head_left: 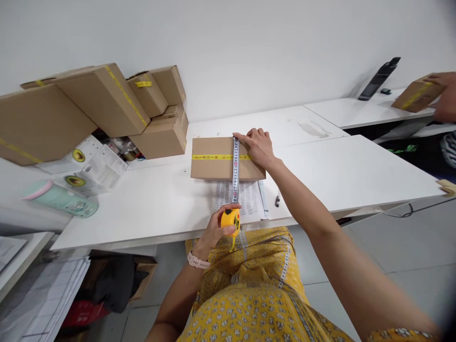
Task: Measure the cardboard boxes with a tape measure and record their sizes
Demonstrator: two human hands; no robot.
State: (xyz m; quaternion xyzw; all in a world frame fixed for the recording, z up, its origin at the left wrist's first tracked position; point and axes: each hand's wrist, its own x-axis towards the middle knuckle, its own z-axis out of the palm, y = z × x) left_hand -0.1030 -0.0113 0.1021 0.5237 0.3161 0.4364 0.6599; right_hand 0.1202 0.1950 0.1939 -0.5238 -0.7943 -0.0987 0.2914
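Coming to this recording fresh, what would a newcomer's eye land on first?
Probably the yellow tape measure in the left hand, at the near edge of the white table, its blade stretched across a cardboard box. The right hand has a finger at the blade's far end. Next, the pile of boxes at left.

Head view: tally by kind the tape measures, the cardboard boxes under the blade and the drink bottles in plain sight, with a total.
Tape measures: 1, the yellow tape measure in the left hand
Cardboard boxes under the blade: 1, the taped cardboard box
Drink bottles: 2, the mint-green bottle and the black bottle
Total: 4
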